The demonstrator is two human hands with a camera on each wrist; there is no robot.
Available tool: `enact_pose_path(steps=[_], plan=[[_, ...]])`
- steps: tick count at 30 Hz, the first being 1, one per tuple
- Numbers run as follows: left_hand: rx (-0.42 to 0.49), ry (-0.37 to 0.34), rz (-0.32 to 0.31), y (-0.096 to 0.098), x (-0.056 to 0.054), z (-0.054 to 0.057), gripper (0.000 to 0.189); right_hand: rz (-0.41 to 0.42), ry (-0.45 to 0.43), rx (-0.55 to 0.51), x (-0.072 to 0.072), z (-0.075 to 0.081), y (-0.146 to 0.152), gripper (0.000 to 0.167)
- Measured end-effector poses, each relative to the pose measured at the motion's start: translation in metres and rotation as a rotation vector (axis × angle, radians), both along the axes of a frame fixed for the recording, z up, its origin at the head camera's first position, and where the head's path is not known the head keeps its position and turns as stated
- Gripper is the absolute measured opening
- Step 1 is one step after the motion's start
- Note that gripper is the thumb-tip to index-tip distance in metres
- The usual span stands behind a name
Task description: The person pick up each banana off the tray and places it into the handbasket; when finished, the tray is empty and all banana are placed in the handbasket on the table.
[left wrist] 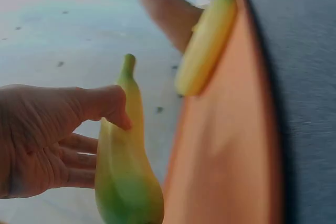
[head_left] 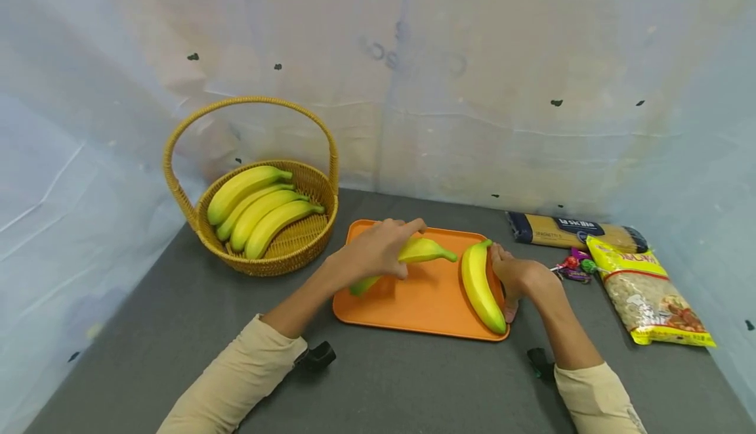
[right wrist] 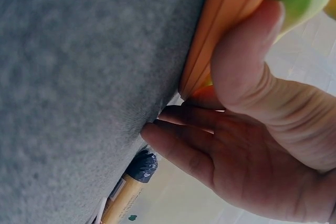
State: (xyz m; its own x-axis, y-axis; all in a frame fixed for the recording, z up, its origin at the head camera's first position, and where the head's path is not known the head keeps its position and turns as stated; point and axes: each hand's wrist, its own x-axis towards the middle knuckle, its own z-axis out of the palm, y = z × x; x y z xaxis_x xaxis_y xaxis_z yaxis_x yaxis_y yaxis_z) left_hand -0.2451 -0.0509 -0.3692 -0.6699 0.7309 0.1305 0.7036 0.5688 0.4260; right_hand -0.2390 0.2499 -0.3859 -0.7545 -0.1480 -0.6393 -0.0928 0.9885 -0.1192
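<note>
My left hand (head_left: pixel 378 250) grips a yellow banana (head_left: pixel 426 251) with green ends, held over the left part of an orange tray (head_left: pixel 407 309). In the left wrist view the thumb presses one side of this banana (left wrist: pixel 131 156), with the other fingers behind it. A second banana (head_left: pixel 481 289) lies lengthwise along the tray's right side. Beside it, my right hand (head_left: pixel 514 278) is at the tray's right edge. The right wrist view shows its thumb on the tray rim (right wrist: pixel 210 35), near that banana's green end, and its other fingers extended along the edge.
A wicker basket (head_left: pixel 283 264) with a tall handle holds several bananas (head_left: pixel 272 217) at the left. To the right lie a spaghetti pack (head_left: pixel 575 232), some wrapped candies (head_left: pixel 574 266) and a yellow-edged food bag (head_left: pixel 655 296). Plastic sheeting (head_left: pixel 449 112) hangs behind the grey table.
</note>
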Motion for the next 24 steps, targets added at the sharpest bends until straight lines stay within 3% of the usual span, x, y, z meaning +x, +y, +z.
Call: enact_pose_path(steps=[7,10,16,24], plan=[[0.018,0.107,0.11,-0.028,0.001,0.034,0.063,0.004,0.001,-0.001,0.001,-0.001,0.001,0.148],[0.069,0.129,0.129,-0.046,-0.002,0.046,0.056,0.014,0.002,0.001,0.001,-0.001,0.001,0.147],[0.145,0.179,0.183,-0.089,-0.011,0.062,0.046,0.012,0.004,-0.002,0.001,-0.001,0.002,0.148],[0.126,0.16,0.4,-0.146,-0.019,0.073,0.044,-0.009,-0.016,-0.018,0.001,0.001,0.001,0.148]])
